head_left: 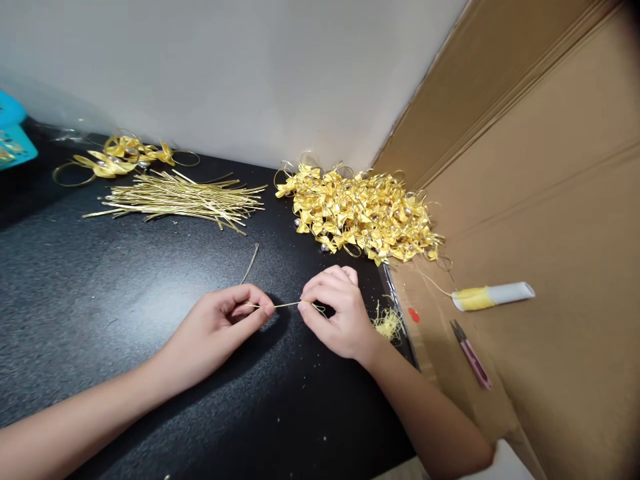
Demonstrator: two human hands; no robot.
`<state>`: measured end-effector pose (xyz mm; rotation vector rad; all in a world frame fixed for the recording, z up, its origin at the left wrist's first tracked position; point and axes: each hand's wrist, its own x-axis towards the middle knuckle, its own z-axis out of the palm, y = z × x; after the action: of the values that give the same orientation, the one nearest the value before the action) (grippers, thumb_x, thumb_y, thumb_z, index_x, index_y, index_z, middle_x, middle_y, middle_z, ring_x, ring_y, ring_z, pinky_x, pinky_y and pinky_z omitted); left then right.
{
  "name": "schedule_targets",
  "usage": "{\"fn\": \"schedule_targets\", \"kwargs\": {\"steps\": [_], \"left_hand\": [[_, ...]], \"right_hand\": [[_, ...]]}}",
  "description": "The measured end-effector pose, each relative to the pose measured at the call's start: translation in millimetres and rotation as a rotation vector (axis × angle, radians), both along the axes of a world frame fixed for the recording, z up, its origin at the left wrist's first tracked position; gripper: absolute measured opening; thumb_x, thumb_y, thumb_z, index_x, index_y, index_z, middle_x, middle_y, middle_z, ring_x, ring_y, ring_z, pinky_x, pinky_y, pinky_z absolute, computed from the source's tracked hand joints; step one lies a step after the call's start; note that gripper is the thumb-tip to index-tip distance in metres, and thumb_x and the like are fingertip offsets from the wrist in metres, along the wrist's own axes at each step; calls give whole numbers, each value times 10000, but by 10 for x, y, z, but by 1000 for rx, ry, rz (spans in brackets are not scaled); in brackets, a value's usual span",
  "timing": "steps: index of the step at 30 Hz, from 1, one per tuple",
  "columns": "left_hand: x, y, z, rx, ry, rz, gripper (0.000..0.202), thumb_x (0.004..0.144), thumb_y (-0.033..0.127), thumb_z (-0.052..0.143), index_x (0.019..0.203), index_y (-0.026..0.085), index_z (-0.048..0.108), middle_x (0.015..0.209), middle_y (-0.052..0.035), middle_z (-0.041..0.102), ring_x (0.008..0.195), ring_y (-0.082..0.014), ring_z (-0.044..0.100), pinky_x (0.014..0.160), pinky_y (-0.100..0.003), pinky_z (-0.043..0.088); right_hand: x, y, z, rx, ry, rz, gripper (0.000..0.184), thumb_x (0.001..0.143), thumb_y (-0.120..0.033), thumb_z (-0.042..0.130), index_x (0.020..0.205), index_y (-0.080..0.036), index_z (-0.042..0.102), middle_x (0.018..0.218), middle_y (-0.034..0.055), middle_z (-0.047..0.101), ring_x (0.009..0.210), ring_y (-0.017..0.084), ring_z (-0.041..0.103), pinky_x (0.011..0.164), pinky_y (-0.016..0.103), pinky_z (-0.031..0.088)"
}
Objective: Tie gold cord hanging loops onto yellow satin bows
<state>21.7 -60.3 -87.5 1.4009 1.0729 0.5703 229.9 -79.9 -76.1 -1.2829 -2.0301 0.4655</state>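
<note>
My left hand [223, 327] pinches a thin yellow thread [287, 305] between thumb and fingertips. My right hand [337, 310] is closed on the same thread a short way to the right, so a short straight length spans the gap. Small loops of thread stick out beneath the right fingers. Just behind the left hand, a thin gold-green cord [250, 263] rises with a bent tip; whether it joins the thread is hidden. Farther back lies a bundle of gold cords [185, 200]. To its right is a heap of yellow ribbon bows [363, 213] with gold loops and silvery beads.
A few more bows [125, 157] lie at the back left, near a turquoise basket [17, 150]. Yellow thread scraps [389, 325] sit at the table's right edge. On cardboard beyond are a thread roll [473, 298] and pink thread snips [471, 357]. Cardboard walls [540, 167] the right side.
</note>
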Motion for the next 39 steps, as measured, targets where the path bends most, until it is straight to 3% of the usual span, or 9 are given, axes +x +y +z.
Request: {"fn": "schedule_targets", "kwargs": {"steps": [8,13,16,20,22,25,28,32,39], "left_hand": [[19,-17,15,17,14,18,305,836,460,599,750,167,596,638,12,568,583,-115,478,520,-198,362],[-21,23,-26,249,51,-46,251,887,393,541,776,181,616,673,8,557,599,-128,503,542,-222,418],[-55,42,26,539,79,2,223,884,332,559,1050,204,632,1038,-60,634,930,-200,606,782,-292,506],[-32,-6,180,808,122,37,342,877,245,567,1219,233,561,1343,-79,553,1258,-247,504,1063,-369,392],[15,-39,237,723,91,-83,339,894,261,555,1232,230,555,1297,-78,596,1200,-238,552,1028,-351,428],[85,-49,257,377,34,-205,293,937,352,507,1184,207,568,1003,-45,689,880,-186,636,774,-276,516],[112,-14,211,111,11,-213,297,944,443,467,907,183,606,713,18,598,630,-125,519,571,-216,433],[98,24,115,-16,-39,-208,411,894,528,492,668,185,490,553,66,385,510,-92,332,460,-202,289],[91,3,41,-149,-126,-182,442,872,589,504,681,200,420,531,90,293,481,-83,238,432,-205,191]], "right_hand": [[58,30,26,35,-2,6,178,842,-186,593,664,-184,581,784,-35,679,795,129,539,838,363,284],[53,35,31,-3,27,39,169,851,-192,607,683,-190,596,795,-33,684,810,133,552,841,364,298],[35,24,46,-52,78,81,153,865,-204,617,712,-194,615,811,-28,690,821,134,560,838,355,316],[-2,0,65,-84,96,143,140,883,-213,611,746,-192,637,832,-18,683,840,133,561,850,349,323],[-21,-17,67,-67,64,161,138,886,-222,605,757,-193,645,824,-14,672,851,139,551,847,352,316],[-43,-45,66,-16,1,182,136,885,-217,593,763,-192,649,812,-17,668,847,142,531,841,360,293],[-54,-61,59,21,-46,188,144,891,-215,576,777,-193,661,805,-18,658,819,135,513,836,364,279],[-53,-55,42,16,-25,171,180,916,-255,558,784,-200,668,789,-17,646,807,131,518,834,356,286],[1,-9,59,-43,22,121,178,914,-252,547,780,-210,656,797,-14,664,814,140,555,845,357,311]]}}
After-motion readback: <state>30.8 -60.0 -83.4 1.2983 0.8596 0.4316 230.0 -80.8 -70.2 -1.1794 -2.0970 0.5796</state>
